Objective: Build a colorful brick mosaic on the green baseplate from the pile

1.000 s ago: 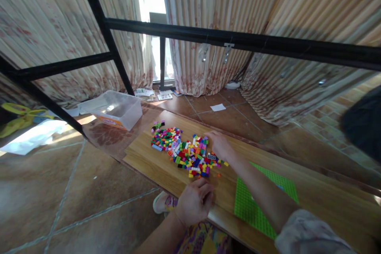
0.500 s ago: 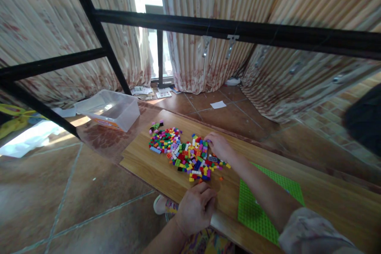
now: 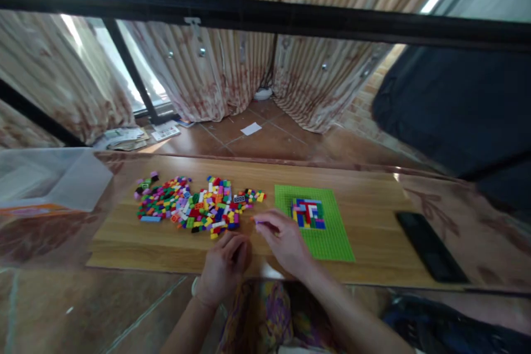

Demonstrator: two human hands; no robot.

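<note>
My right hand [image 3: 282,238] is pinched over the board between the brick pile and the green baseplate [image 3: 338,243]. A small purple toy brick [image 3: 258,222] shows at its fingertips. My left hand [image 3: 224,263] rests curled at the board's near edge, just below the pile; what its fingers hold, if anything, is hidden. The loose pile of mixed-colour toy bricks [image 3: 219,207] spreads over the left half of the wooden board [image 3: 124,243]. On the baseplate, a square patch of bricks [image 3: 309,214] in red, white, blue and other colours is pressed in place.
A black phone [image 3: 431,246] lies at the board's right end. At the far left stands a clear plastic bin [image 3: 83,177]. A black metal rail [image 3: 249,14] crosses ahead, with curtains [image 3: 215,77] behind it. White paper [image 3: 251,129] lies on the floor.
The view has swung right, bringing the whole baseplate and the phone into sight. My right hand has drawn back from the pile's far side towards me with a purple brick. My left hand stays curled.
</note>
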